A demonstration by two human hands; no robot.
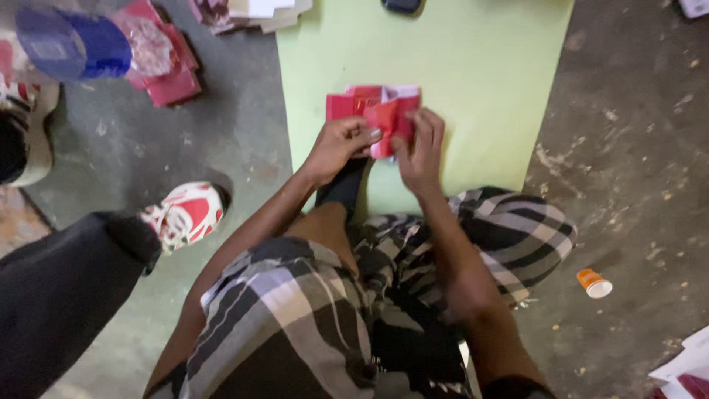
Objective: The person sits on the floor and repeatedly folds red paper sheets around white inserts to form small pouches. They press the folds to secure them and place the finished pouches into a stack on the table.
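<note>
A seated person worked a red and white folded paper piece (375, 112) over a pale green sheet (480, 66) spread on the concrete floor (628, 148), the piece held just above the sheet at its middle, close in front of the knees where both hands could reach it. The left hand (338, 148) pinched the near left edge, thumb and fingers pressed together on the paper, apparently steadying it. The right hand (419, 151) gripped the near right side, its fingers curled over a red flap, seemingly pressing a fold. To the far left lay a blue cylinder (70, 46) beside red packets (166, 63); another person's red and white shoe (185, 214) stood at near left, and a small orange cap (593, 283) lay at near right
</note>
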